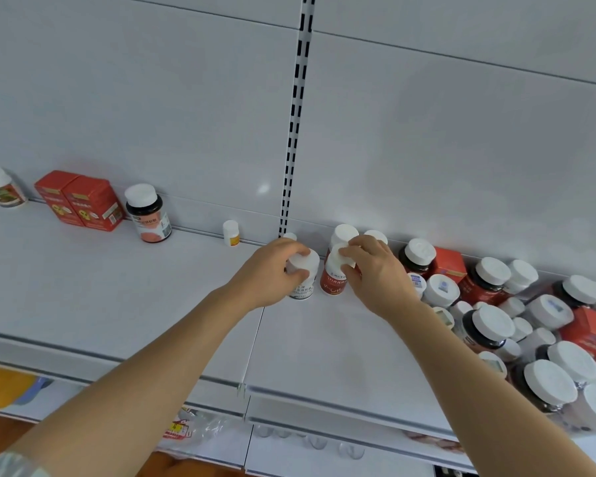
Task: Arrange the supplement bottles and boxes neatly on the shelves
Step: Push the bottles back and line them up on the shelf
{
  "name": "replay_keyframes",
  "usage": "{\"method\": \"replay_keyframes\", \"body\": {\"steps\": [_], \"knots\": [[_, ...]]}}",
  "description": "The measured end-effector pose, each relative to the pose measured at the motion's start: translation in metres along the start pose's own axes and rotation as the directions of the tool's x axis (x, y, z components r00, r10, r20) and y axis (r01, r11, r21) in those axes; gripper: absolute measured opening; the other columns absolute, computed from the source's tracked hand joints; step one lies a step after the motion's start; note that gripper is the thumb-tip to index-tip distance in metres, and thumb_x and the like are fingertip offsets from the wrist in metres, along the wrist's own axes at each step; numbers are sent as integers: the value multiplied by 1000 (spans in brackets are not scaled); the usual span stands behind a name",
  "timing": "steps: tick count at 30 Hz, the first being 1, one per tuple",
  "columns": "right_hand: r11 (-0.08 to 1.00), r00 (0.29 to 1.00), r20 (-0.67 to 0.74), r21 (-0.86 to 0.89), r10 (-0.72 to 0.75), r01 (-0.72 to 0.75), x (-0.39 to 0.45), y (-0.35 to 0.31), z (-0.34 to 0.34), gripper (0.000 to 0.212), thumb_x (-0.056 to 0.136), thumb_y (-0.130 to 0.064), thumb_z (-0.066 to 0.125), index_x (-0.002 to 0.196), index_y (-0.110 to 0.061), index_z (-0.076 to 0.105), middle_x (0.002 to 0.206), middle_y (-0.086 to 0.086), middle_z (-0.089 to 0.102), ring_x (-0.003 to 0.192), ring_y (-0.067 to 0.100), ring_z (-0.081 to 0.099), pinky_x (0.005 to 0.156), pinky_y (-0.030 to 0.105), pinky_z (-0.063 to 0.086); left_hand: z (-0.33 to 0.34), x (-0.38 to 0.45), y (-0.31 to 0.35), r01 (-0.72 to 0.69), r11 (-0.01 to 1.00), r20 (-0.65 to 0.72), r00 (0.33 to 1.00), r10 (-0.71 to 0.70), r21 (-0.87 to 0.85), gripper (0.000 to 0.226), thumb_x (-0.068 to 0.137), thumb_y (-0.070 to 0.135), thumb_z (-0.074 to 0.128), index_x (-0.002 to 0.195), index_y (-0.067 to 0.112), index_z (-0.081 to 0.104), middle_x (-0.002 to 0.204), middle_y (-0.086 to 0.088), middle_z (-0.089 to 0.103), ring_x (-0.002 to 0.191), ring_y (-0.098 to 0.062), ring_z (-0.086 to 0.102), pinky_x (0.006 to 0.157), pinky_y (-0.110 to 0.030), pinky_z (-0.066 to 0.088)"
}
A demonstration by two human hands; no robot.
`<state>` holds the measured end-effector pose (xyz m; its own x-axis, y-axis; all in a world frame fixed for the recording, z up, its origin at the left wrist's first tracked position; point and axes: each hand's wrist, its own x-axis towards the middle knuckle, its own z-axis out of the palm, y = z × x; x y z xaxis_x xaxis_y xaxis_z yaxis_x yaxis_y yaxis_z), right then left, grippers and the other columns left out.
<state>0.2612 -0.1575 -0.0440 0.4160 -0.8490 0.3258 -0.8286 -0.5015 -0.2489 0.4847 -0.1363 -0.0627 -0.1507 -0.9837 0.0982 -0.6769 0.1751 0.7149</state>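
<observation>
Head view: we see our left hand (272, 270) curled round a white bottle (303, 277) standing on the shelf (117, 297), while our right hand (375, 270) pinches the cap of a red-labelled bottle (334, 280) just beside it. A jumble of bottles and boxes (516, 325) crowds the right.

A slotted upright (295, 115) ran down the white back panel (444, 132). Below its foot and left, under the shelf, lay a clear plastic bag with a red and yellow label (183, 429). Further left sat a yellow item (4, 387), blurred. Brown floor (0, 432) showed beneath that.
</observation>
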Motion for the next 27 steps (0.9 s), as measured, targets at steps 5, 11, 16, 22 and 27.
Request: {"method": "replay_keyframes", "body": {"steps": [5, 11, 16, 22, 27], "knots": [[999, 999, 2, -34, -35, 35, -2, -4, -2, 32, 84, -11, 68, 116, -9, 67, 126, 14, 57, 107, 38, 55, 73, 45, 54, -3, -2, 1, 17, 1000, -4, 1000, -17, -21, 40, 87, 26, 69, 126, 25, 59, 130, 10, 53, 105, -12, 56, 93, -34, 49], [991, 988, -87, 12, -130, 131, 4, -17, -13, 32, 86, -10, 67, 118, -9, 67, 121, 10, 61, 111, 36, 54, 75, 43, 54, -15, -14, 5, 63, 996, -50, 997, -66, -60, 40, 86, 33, 71, 123, 34, 58, 132, 18, 55, 100, -2, 56, 93, -29, 49], [964, 969, -105, 123, -224, 237, 5, -34, -10, 31, 86, -11, 67, 117, -7, 67, 115, 10, 64, 109, 34, 56, 87, 42, 50, -29, -29, 7, 93, 991, -116, 988, -105, -100, 39, 84, 33, 73, 120, 38, 59, 111, 33, 55, 98, 7, 55, 90, -25, 50], [908, 942, -50, 256, -332, 333, 0, -62, 3, 44, 84, -23, 71, 125, -11, 62, 123, 5, 62, 113, 26, 56, 95, 35, 47, -42, -52, 3, 143, 977, -165, 972, -169, -156, 49, 81, 28, 76, 124, 40, 55, 116, 25, 60, 103, 2, 59, 93, -30, 52], [850, 922, -40, 373, -385, 372, 6, -97, 9, 38, 88, -28, 70, 123, -15, 62, 123, -2, 62, 101, 12, 59, 84, 31, 52, -65, -73, 0, 182, 942, -133, 965, -226, -281, 56, 79, 23, 79, 128, 34, 54, 128, 20, 58, 113, 0, 58, 96, -33, 52]]}}
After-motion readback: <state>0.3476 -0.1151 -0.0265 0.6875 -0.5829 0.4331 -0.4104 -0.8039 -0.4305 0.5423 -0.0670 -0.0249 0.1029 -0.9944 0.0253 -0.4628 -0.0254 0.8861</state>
